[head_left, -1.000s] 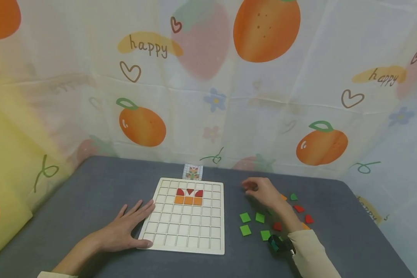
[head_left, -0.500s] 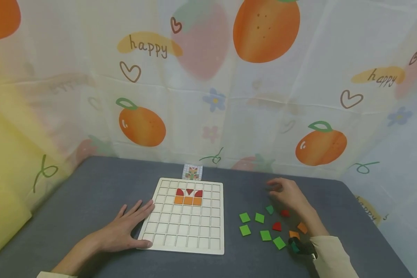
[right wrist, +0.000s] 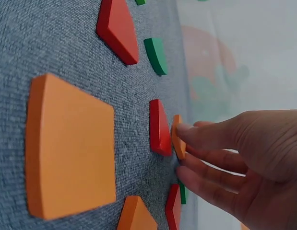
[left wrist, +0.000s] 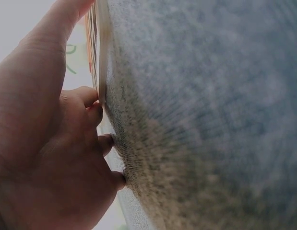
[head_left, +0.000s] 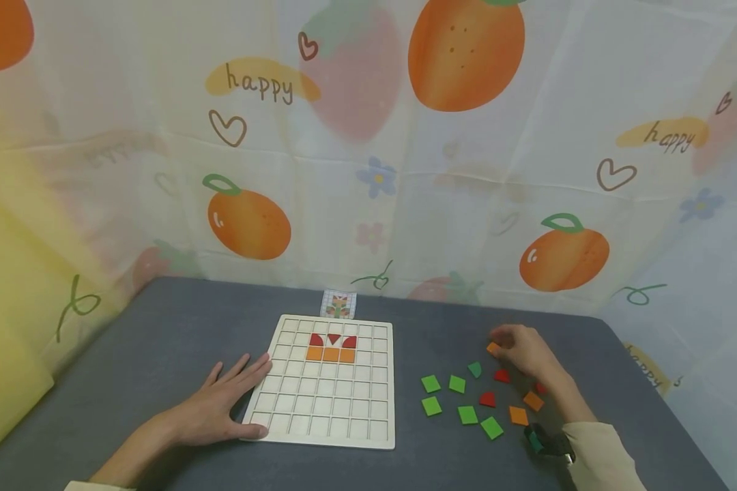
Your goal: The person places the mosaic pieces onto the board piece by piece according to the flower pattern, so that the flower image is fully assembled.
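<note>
My left hand (head_left: 218, 408) lies with spread fingers along the left edge of a white grid board (head_left: 324, 406), its thumb at the near corner. On the board's upper part, two red curved tiles and a red triangle (head_left: 334, 339) sit above a row of orange square tiles (head_left: 331, 354). To the right of the board, my right hand (head_left: 530, 351) pinches a loose orange tile (head_left: 494, 348) at the far side of the scattered pieces. In the right wrist view the thumb (right wrist: 196, 135) presses that tile's face; the fingers behind are partly hidden.
Several green square tiles (head_left: 467, 414) lie between board and right hand. Red tiles (head_left: 488, 399), a dark green tile (head_left: 475, 369) and orange tiles (head_left: 518, 415) are around them. A small pattern card (head_left: 338, 305) lies behind the board. A printed curtain (head_left: 368, 204) hangs behind the table.
My right hand has moved right from beside the board to the far loose tiles and come down onto an orange one. The left hand stays in place on the board.
</note>
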`<state>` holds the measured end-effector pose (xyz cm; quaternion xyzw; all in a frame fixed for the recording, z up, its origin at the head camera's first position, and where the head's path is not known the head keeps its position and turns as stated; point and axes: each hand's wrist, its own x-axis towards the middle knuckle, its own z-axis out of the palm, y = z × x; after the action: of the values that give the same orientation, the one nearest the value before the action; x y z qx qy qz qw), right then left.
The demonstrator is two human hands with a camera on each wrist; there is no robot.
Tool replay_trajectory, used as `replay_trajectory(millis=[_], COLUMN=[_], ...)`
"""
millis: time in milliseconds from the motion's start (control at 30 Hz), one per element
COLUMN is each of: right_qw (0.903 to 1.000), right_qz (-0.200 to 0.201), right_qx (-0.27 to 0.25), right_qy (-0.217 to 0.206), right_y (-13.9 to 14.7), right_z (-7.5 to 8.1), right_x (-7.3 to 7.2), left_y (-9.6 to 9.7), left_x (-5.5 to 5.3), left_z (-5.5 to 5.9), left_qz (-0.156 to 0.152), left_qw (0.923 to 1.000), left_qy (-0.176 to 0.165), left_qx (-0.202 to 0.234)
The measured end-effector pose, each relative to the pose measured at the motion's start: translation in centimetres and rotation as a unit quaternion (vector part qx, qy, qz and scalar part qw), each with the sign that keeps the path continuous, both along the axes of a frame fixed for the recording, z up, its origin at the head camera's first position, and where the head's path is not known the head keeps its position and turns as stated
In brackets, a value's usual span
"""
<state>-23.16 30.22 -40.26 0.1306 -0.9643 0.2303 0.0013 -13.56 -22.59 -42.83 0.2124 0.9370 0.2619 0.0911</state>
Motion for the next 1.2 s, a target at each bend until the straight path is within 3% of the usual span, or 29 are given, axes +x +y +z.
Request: replay_trajectory(millis=[467,700,933,1200], right_qw=[0.9996,0.9987,0.9964,0.9946], right_qz=[0.010,0.038,0.063,0.084], right_qx=[-0.010,-0.020,-0.026,-0.035], right_qy=[0.024,0.027,0.050,0.048], right_y=[-0.1,-0.5,-1.7,-3.8], right_z=[-0.1,0.6,1.1,1.6], right_x=[0.0,-0.4,-0.6,-0.8], left_y=[0.0,0.0,0.0,0.0], left_x=[0.0,-0.1,0.0,0.1], left_z=[0.0,0.0,-0.1,0.1], left_qz=[-0.003,0.003,0.000,0.002], left_qw=[1.0000,1.0000,1.0000,1.0000], left_qy=[-0.003,-0.007,0.001,0.001], left_qx=[0.002,-0.001,0.004,0.006])
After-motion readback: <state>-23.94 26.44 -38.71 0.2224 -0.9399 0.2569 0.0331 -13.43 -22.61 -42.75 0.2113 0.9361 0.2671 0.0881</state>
